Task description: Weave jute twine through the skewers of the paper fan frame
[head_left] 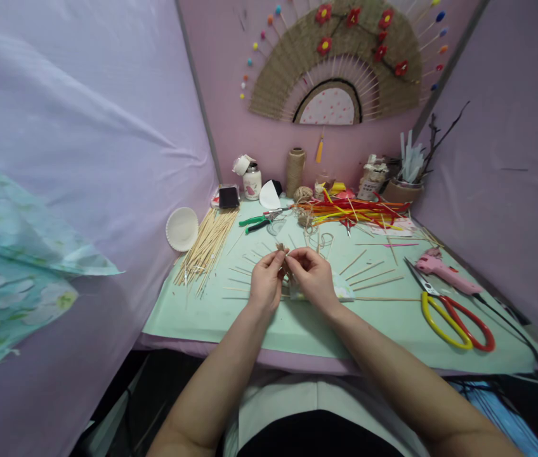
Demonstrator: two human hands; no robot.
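Observation:
My left hand (pixel 266 282) and my right hand (pixel 315 278) are close together over the middle of the table, fingers pinched. Between their fingertips is a small brown bundle that looks like jute twine (pixel 280 246); its lower part is hidden by the fingers. Beneath the hands, thin wooden sticks (pixel 371 273) spread outward in a fan shape on the tabletop. A pale patterned piece (pixel 345 293) at the fan's base shows partly beside my right wrist. Loose twine (pixel 326 240) lies just beyond the hands.
Large scissors (pixel 445 311) and a pink glue gun (pixel 447 271) with a black cord lie right. Bamboo sticks (pixel 209 247) and green-handled pliers (pixel 254 221) are left. Red and yellow pipe cleaners (pixel 359 209), a twine spool (pixel 295 171) and jars stand behind. A decorated fan (pixel 288 70) hangs above.

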